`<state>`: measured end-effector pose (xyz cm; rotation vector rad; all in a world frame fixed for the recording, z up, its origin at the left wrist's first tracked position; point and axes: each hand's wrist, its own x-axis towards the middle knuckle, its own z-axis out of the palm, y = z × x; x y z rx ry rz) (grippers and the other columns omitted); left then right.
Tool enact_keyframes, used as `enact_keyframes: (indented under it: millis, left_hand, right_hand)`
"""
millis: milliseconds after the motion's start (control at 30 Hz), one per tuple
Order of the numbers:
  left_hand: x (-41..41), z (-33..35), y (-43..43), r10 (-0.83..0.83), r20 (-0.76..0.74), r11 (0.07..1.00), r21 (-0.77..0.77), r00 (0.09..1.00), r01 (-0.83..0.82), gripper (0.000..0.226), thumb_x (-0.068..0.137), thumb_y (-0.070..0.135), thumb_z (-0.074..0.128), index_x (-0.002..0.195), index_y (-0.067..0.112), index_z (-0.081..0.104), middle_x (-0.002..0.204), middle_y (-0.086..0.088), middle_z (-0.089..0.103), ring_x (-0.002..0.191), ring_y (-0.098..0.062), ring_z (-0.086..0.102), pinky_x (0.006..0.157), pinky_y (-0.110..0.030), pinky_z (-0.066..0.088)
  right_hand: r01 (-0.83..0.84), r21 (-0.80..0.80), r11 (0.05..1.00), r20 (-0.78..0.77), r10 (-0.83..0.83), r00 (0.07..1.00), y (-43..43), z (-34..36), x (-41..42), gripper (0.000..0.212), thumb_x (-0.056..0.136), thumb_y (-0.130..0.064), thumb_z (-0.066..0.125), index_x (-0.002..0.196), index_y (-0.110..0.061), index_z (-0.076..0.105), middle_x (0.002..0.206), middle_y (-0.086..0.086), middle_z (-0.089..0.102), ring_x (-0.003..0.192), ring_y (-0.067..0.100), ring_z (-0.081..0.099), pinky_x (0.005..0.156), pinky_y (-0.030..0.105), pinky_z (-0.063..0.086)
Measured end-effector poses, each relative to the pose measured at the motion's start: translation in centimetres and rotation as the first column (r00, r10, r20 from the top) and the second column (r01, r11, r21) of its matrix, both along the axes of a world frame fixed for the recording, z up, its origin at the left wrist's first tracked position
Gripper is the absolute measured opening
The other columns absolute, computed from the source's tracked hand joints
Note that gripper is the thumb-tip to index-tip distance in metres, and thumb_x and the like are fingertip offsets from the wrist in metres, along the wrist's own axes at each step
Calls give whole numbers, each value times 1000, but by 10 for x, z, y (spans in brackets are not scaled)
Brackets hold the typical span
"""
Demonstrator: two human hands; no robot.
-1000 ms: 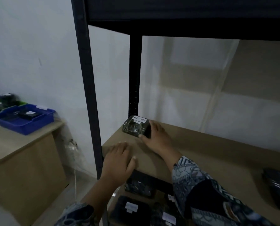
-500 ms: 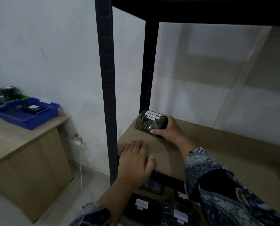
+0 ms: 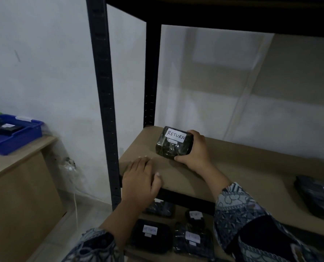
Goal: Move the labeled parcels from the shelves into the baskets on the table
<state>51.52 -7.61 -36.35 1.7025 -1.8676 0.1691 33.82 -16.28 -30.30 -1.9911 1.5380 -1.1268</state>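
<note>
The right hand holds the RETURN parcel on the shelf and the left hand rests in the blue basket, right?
No. The head view shows the left hand resting flat on the shelf, not in the blue basket; the right hand does hold the RETURN parcel.

A small dark parcel (image 3: 167, 149), wrapped in glossy film with a white label reading "RETURN" on top, sits just below centre at the left rear of the brown shelf board (image 3: 252, 167), gripped by the right hand (image 3: 195, 154) from its 3 o'clock side. A flat black parcel (image 3: 316, 197) lies on the same board at 4 o'clock. On the lower shelf (image 3: 178, 211) at 6 o'clock lie several dark labelled parcels (image 3: 150, 241). At 9 o'clock a blue basket (image 3: 28, 136) on the table (image 3: 15, 163) holds one dark parcel (image 3: 5, 129).
</note>
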Motion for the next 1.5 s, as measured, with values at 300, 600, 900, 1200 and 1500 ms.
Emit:
enact_keyframes:
  millis: [300, 600, 900, 1200, 1500]
  left_hand:
    - [-26, -3, 23, 49, -19, 998, -32, 999, -50, 51, 92, 35, 25, 118, 8, 60, 124, -12, 59, 120, -29, 50, 101, -54, 33]
    - [-114, -30, 95, 35, 16, 997, 69, 999, -36, 62, 86, 41, 32, 138, 9, 42, 144, -20, 39, 133, -39, 33, 103, -56, 32]
    - [-260, -48, 184, -207, 135, 969, 161, 969, 185, 59, 69, 37, 70, 122, 13, 58, 125, -10, 59, 117, -31, 54, 93, -51, 47]
    - [-423, -50, 256, -479, 71, 870, 167, 875, 463, 62, 83, 38, 57, 141, 21, 40, 146, -4, 39, 137, -25, 31, 110, -46, 21]
    - [-567, -66, 272, -702, 85, 705, 224, 707, 673, 65, 78, 42, 50, 139, 21, 43, 142, -2, 46, 133, -26, 38, 106, -45, 28]
  right_hand:
    - [66, -38, 997, 103, -62, 993, 73, -3, -70, 90, 52, -9, 88, 129, -21, 41, 123, -1, 36, 111, 9, 40, 93, 19, 32]
    - [100, -14, 995, 130, -98, 987, 178, -11, -168, 90, 55, -12, 88, 129, -24, 38, 124, -3, 36, 114, 9, 41, 96, 23, 36]
    - [209, 65, 976, 83, -214, 973, 305, -39, -305, 91, 59, -16, 87, 132, -25, 33, 123, -5, 32, 110, 3, 39, 79, -1, 31]
    - [472, 60, 880, -3, -473, 881, 423, -70, -456, 91, 52, -12, 85, 130, -18, 38, 118, -1, 35, 105, 6, 39, 81, 2, 30]
    - [658, 55, 751, 31, -660, 750, 475, -84, -577, 86, 49, -7, 86, 121, -20, 41, 115, 2, 38, 108, 8, 35, 84, 15, 33]
